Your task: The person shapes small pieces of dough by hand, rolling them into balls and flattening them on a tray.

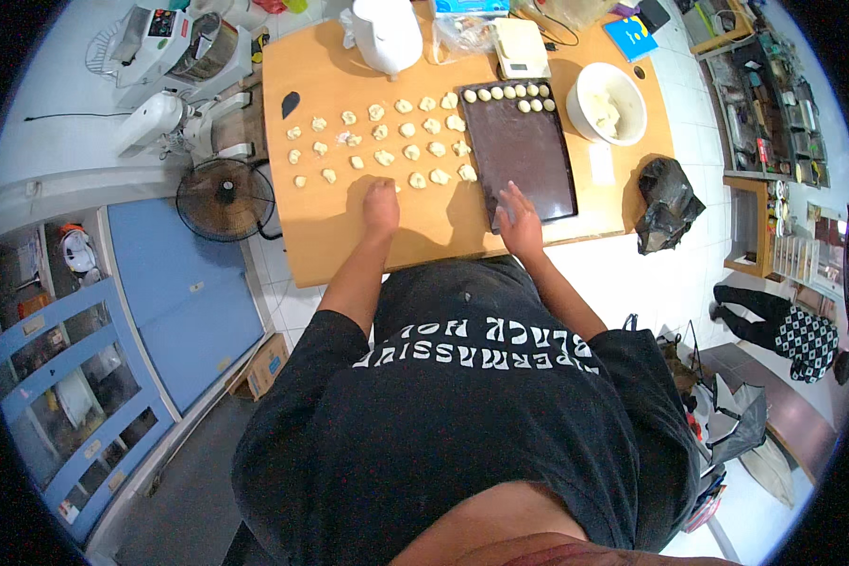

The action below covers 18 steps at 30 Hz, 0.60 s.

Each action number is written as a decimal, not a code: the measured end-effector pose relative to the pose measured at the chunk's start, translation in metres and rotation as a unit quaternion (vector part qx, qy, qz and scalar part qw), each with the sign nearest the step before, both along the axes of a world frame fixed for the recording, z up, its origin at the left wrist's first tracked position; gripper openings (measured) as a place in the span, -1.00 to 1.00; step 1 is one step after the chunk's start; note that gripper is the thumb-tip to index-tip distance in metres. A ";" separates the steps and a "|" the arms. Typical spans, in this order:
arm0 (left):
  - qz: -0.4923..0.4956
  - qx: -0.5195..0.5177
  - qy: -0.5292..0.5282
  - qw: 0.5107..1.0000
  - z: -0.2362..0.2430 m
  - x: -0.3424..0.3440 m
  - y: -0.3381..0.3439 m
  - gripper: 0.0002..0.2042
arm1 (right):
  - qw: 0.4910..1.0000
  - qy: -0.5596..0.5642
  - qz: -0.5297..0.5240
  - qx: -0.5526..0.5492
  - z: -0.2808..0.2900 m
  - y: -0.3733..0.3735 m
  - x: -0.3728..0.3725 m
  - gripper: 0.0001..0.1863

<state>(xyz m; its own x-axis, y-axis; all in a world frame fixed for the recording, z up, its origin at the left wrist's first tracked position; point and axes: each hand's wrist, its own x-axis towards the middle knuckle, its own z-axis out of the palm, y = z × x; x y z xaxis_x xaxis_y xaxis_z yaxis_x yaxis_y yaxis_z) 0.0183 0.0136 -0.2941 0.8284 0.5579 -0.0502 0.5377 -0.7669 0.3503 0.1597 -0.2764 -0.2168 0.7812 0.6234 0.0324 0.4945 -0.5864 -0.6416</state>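
Observation:
Rows of small, rough pale dough pieces (384, 158) lie across the wooden table (330, 236). My left hand (381, 209) is closed at the near side of these rows, with a bit of dough (397, 189) showing at its fingertips. To the right, a dark baking tray (524, 160) carries smooth round dough balls (509, 92) lined up along its far edge. Over the tray's near left corner is my right hand (520, 222), open with its fingers stretched out. I see nothing held in it.
Beyond the tray stand a white bowl (594, 83) with dough inside, a kitchen scale (522, 49) and a white jug (387, 38). A black plastic bag (668, 203) hangs by the table's right edge. At the left is a fan (224, 198). Another person (792, 340) is far right.

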 end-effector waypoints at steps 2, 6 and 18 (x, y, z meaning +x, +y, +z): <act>-0.013 0.018 -0.025 0.999 0.001 -0.001 0.005 -0.82 | 1.000 0.000 -0.002 0.026 0.003 0.010 -0.011 -0.63; 0.067 -0.099 -0.084 0.989 0.013 -0.017 0.003 -0.79 | 1.000 0.023 0.012 0.007 0.020 0.037 -0.033 -0.60; 0.035 -0.663 -0.151 0.732 0.165 -0.072 0.024 -0.84 | 0.968 0.086 0.201 0.126 0.124 0.132 -0.070 -0.70</act>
